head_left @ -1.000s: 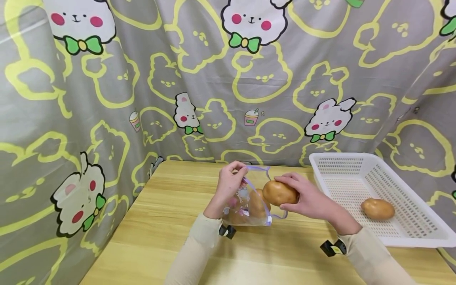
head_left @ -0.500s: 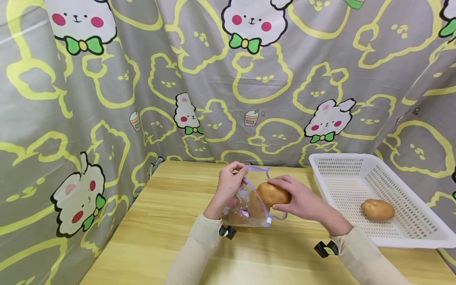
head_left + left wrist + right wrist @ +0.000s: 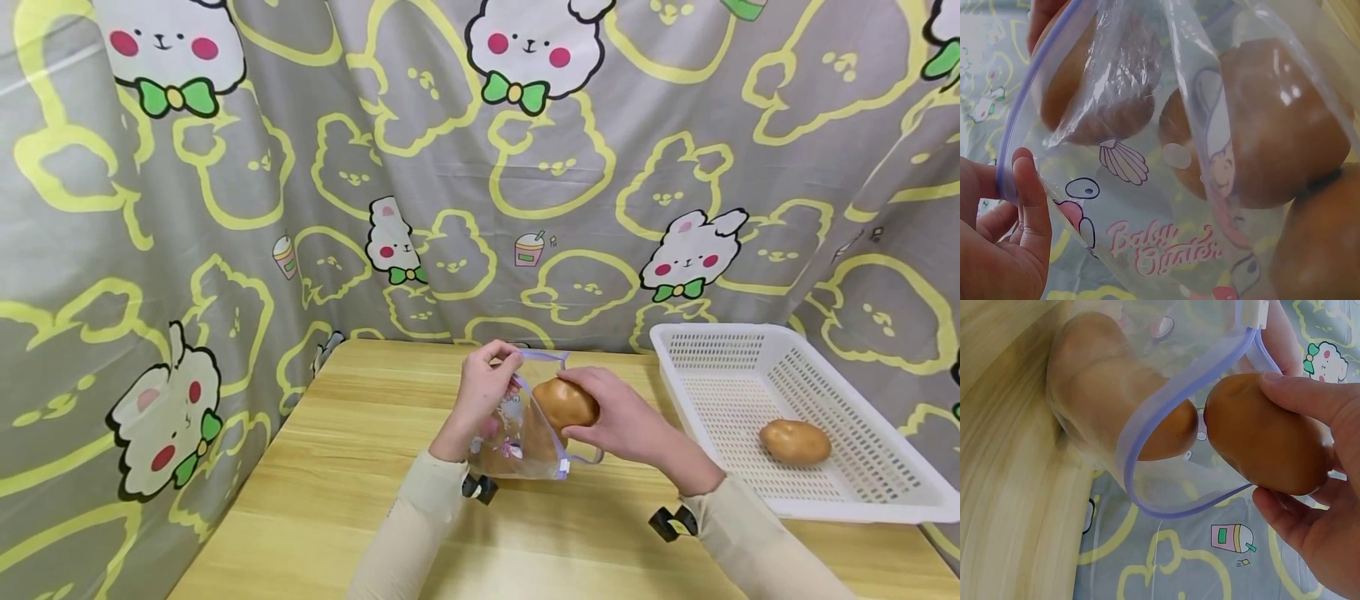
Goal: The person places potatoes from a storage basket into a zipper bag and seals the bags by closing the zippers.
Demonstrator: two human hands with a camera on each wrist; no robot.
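Observation:
My left hand (image 3: 483, 392) pinches the purple zip rim of a clear printed bag (image 3: 517, 433) and holds its mouth open above the wooden table (image 3: 345, 467). The same left hand (image 3: 997, 250) shows in the left wrist view, with the bag (image 3: 1166, 250) and potatoes (image 3: 1272, 131) inside it. My right hand (image 3: 615, 417) grips a brown potato (image 3: 566, 402) at the bag's mouth. In the right wrist view this potato (image 3: 1260, 434) is partly past the rim of the bag (image 3: 1166, 412), touching another potato (image 3: 1169, 428) inside.
A white perforated basket (image 3: 847, 492) stands at the right on the table and holds one potato (image 3: 795, 440). A grey curtain with rabbit prints (image 3: 375, 167) closes off the back and left sides. The table's front edge is out of view.
My right hand has carried the potato leftward from beside the bag into its open mouth. The left hand has kept its hold on the rim.

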